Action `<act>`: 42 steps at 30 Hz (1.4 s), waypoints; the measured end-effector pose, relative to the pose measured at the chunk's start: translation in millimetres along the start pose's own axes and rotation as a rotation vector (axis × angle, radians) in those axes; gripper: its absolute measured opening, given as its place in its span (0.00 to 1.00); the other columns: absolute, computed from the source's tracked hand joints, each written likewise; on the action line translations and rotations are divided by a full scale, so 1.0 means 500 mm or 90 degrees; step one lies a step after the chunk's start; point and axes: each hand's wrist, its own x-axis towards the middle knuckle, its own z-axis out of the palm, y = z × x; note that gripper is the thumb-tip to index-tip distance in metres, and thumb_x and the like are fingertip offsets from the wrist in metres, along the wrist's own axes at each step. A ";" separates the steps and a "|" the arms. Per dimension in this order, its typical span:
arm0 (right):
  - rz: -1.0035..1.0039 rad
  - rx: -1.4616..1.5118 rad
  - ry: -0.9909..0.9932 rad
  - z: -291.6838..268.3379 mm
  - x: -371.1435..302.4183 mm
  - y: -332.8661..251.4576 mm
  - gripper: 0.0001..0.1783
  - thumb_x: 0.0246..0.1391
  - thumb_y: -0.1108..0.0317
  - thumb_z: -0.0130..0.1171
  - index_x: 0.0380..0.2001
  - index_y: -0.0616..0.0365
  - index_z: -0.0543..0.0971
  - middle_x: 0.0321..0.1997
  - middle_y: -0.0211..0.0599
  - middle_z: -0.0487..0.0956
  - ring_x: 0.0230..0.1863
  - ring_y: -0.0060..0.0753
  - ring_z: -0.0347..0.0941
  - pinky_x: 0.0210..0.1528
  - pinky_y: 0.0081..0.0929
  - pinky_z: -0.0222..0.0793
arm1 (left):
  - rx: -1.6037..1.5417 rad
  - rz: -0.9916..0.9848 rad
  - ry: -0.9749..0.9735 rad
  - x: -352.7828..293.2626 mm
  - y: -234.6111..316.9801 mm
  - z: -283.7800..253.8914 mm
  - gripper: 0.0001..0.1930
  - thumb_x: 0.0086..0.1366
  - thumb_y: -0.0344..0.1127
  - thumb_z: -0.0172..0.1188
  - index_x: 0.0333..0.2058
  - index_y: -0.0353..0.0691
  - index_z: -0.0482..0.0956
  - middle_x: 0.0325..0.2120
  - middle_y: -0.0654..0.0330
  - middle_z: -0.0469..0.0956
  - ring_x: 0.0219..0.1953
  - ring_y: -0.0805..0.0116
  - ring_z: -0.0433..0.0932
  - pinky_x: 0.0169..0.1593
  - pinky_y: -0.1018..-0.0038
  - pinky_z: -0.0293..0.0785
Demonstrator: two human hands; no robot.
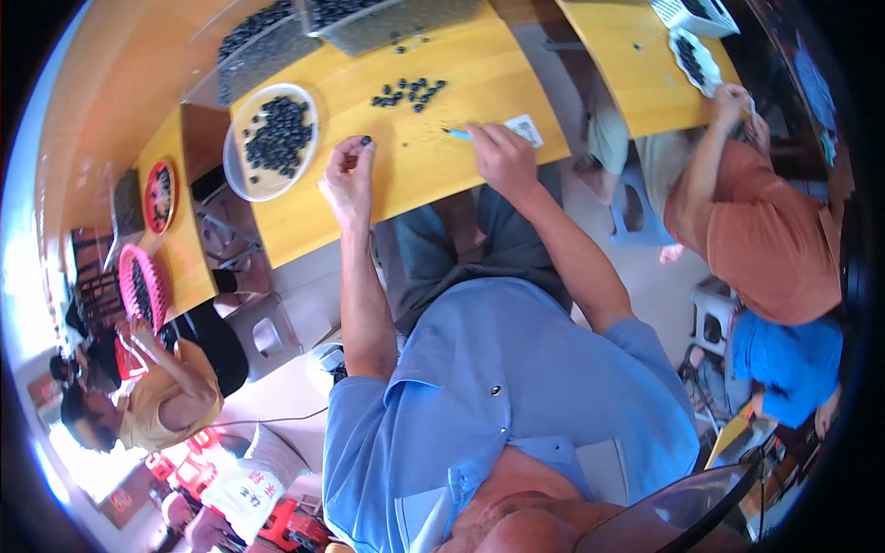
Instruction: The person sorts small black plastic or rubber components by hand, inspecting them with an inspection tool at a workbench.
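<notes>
My left hand [347, 184] is above the near side of the yellow table [300, 230]. Its thumb and fingers pinch a small black round piece [366, 141], which looks like a bead or seed. To the right, my right hand [505, 164] is closed around a slim light-blue tool [458, 134] with a dark tip pointing left; its exact kind is too small to make out. A round whitish bowl [247, 187] of many black pieces stands left of my left hand. Beyond the hands lie several loose black pieces [419, 108].
A white card [524, 129] lies beside my right hand. Clear bins [267, 51] of black pieces line the table's far side. At the right table, a person [761, 217] works by a white scalloped dish [686, 66]. Another person [171, 396] at left handles a pink basket [159, 293].
</notes>
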 end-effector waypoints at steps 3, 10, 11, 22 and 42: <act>0.010 -0.009 -0.018 -0.006 0.003 -0.003 0.16 0.52 0.74 0.62 0.45 0.55 0.85 0.33 0.33 0.80 0.36 0.37 0.82 0.37 0.35 0.79 | 0.085 0.064 0.130 0.082 -0.044 -0.093 0.10 0.65 0.33 0.73 0.42 0.36 0.88 0.31 0.60 0.87 0.33 0.73 0.84 0.42 0.74 0.81; -0.004 -0.007 -0.009 0.005 0.005 0.001 0.16 0.51 0.75 0.62 0.45 0.57 0.85 0.32 0.34 0.79 0.35 0.38 0.81 0.36 0.36 0.78 | 0.282 0.310 0.053 0.132 0.004 -0.094 0.16 0.65 0.26 0.68 0.52 0.41 0.85 0.36 0.54 0.81 0.37 0.58 0.80 0.42 0.62 0.80; -0.008 -0.001 -0.009 0.005 0.005 0.000 0.16 0.51 0.75 0.62 0.45 0.58 0.85 0.32 0.34 0.79 0.35 0.38 0.81 0.36 0.36 0.78 | 0.227 0.275 -0.026 0.122 0.010 -0.061 0.13 0.67 0.27 0.67 0.50 0.41 0.87 0.36 0.54 0.81 0.34 0.61 0.82 0.37 0.67 0.81; 0.004 0.002 -0.006 0.004 0.004 0.002 0.14 0.52 0.75 0.63 0.44 0.57 0.84 0.31 0.34 0.77 0.33 0.38 0.79 0.34 0.37 0.77 | 0.274 0.214 -0.146 0.085 -0.002 0.169 0.11 0.65 0.39 0.72 0.41 0.39 0.88 0.34 0.51 0.84 0.34 0.51 0.85 0.40 0.58 0.81; 0.015 0.002 -0.020 -0.001 0.000 0.000 0.14 0.52 0.74 0.63 0.43 0.57 0.85 0.31 0.34 0.77 0.33 0.39 0.79 0.34 0.36 0.77 | -0.039 0.086 -0.139 -0.026 0.000 0.130 0.11 0.70 0.29 0.66 0.49 0.36 0.88 0.39 0.59 0.81 0.37 0.71 0.77 0.47 0.74 0.76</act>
